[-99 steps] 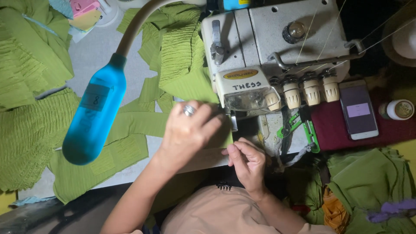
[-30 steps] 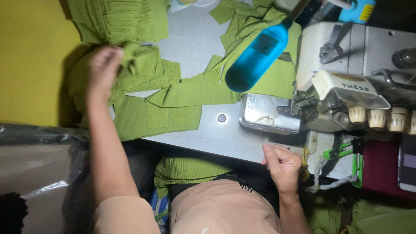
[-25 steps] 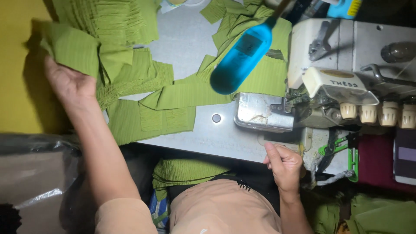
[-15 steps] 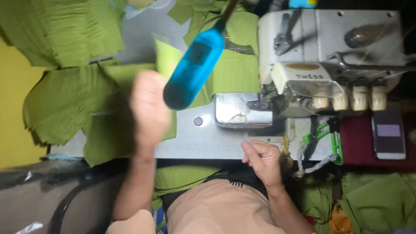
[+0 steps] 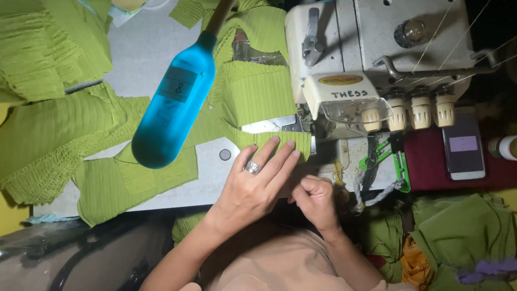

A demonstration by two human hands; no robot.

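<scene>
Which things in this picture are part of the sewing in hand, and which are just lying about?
In use:
left hand, flat on the green fabric piece
right hand, fingers pinching that piece's near edge
sewing machine
blue lamp lighting the work

Lying about:
phone on the dark red cloth
stacked green pieces
green heap at lower right

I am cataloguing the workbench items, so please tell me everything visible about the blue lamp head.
The blue bottle-shaped lamp head looks like glossy translucent plastic, rounded at its wide lower end and narrowing to a neck that joins a tan flexible arm. It carries a dark rectangular label. It hangs tilted above the green ribbed fabric pieces and grey table. Neither hand touches it.
</scene>
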